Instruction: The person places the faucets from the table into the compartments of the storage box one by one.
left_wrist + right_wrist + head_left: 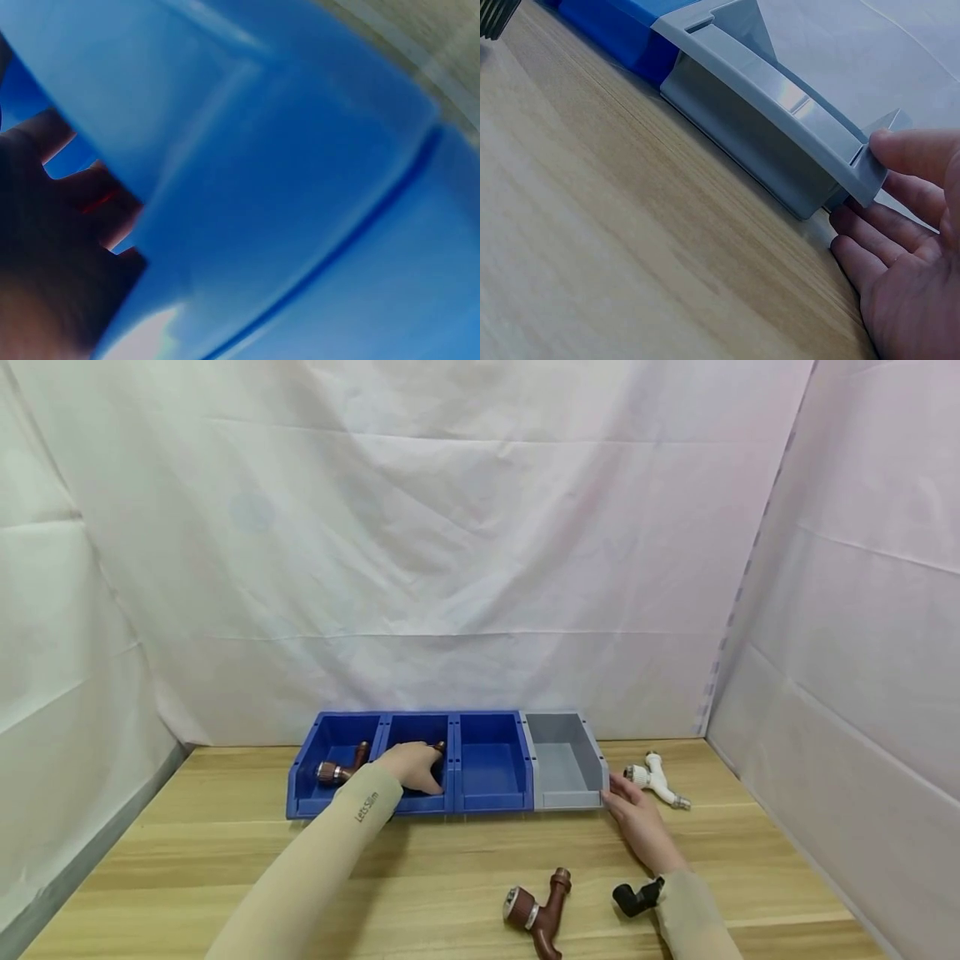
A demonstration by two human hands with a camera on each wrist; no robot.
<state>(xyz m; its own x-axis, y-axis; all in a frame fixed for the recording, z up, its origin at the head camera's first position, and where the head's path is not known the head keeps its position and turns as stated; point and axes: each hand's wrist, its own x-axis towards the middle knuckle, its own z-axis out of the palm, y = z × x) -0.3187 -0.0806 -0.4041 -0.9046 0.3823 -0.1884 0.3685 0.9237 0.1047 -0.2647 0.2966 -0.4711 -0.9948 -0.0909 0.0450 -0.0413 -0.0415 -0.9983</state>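
My left hand [411,766] reaches into the second blue bin [422,807] from the left. The threaded brown end of a faucet [440,746] shows beside its fingers; the hand hides the rest, and I cannot tell whether the fingers grip it. In the left wrist view, the blue bin wall [285,172] covers part of the fingers [90,184]. My right hand [637,818] holds the front right corner of the grey bin [572,799]. Its thumb lies on the rim, with the other fingers under and beside the corner, as the right wrist view shows.
Another brown faucet [342,772] lies in the leftmost blue bin [300,793]. The third blue bin [491,802] joins the grey one. A white faucet [656,781] lies right of the bins; a brown faucet [545,914] and a black faucet-like piece [637,897] lie nearer the front.
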